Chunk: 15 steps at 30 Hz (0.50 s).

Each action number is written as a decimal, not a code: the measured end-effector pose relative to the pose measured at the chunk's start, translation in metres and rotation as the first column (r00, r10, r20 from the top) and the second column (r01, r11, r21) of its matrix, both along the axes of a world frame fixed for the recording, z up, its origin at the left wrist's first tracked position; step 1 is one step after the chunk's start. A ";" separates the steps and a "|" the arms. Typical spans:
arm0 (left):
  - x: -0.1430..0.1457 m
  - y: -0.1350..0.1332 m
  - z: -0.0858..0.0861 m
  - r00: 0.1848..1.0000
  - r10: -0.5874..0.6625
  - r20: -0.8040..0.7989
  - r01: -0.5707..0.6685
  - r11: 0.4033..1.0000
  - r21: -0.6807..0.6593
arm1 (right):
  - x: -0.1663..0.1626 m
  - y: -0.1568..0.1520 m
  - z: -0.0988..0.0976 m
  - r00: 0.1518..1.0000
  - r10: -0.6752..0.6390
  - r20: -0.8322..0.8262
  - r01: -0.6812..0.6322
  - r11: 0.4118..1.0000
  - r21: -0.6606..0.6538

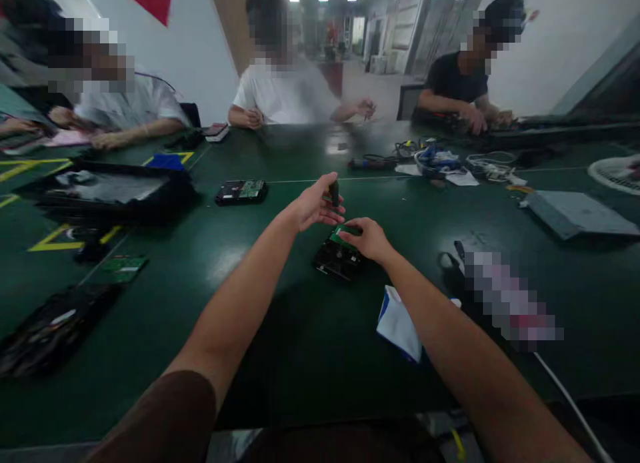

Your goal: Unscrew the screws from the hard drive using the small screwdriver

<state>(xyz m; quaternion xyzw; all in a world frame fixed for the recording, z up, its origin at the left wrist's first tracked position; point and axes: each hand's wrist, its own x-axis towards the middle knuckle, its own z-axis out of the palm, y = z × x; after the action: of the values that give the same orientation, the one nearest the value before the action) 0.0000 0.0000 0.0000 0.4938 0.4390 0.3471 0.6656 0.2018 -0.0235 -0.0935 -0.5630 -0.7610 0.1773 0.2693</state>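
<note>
1. The drive point(336, 259) is a black, flat block lying on the green table point(300, 343), with a green circuit board point(344, 236) on its top face at the far end.
2. The right hand point(367, 238) rests on the drive's far end, fingers curled down onto the board, gripping its edge.
3. The left hand point(316, 204) hovers just above and beyond the drive, clenched around a short dark tool point(334, 193) held upright.
4. No writing on the drive or board can be read.
5. Just right of the drive and nearer the person lies a white cloth point(397, 323) with a blue edge.
6. Left of the drive and farther off lies a second drive point(241, 191), board side up.
7. Well left of the drive lies a loose green board point(123, 268).
8. Beyond the drive, three other people sit at the table's far side, their hands at their own work.
</note>
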 end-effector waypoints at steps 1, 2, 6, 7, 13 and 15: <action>0.001 0.000 -0.001 1.000 -0.009 0.026 0.010 1.000 -0.017 | 0.000 0.000 0.000 1.000 -0.004 -0.002 0.004 1.000 -0.003; 0.002 0.001 -0.002 0.999 -0.017 0.048 0.019 0.999 -0.031 | 0.000 0.000 -0.001 1.000 -0.008 -0.003 0.008 1.000 -0.006; 0.003 0.002 -0.004 0.994 -0.046 0.095 0.052 0.997 -0.063 | 0.000 0.000 -0.002 1.000 -0.012 -0.014 0.011 1.000 -0.013; 0.002 0.002 -0.004 0.994 -0.049 0.094 0.055 0.996 -0.063 | 0.000 0.000 -0.002 1.000 -0.010 -0.017 0.010 1.000 -0.012; -0.002 0.000 0.003 0.999 -0.033 0.028 0.033 0.999 -0.009 | 0.001 0.001 -0.004 1.000 0.003 -0.010 -0.003 1.000 0.001; -0.002 -0.002 0.005 1.000 -0.015 0.021 0.015 1.000 0.011 | 0.001 0.002 -0.004 1.000 0.006 -0.001 -0.006 1.000 0.001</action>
<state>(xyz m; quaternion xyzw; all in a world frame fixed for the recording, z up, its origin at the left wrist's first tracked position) -0.0022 -0.0016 0.0054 0.4969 0.4262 0.3497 0.6702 0.2031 -0.0216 -0.0971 -0.5605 -0.7626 0.1781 0.2694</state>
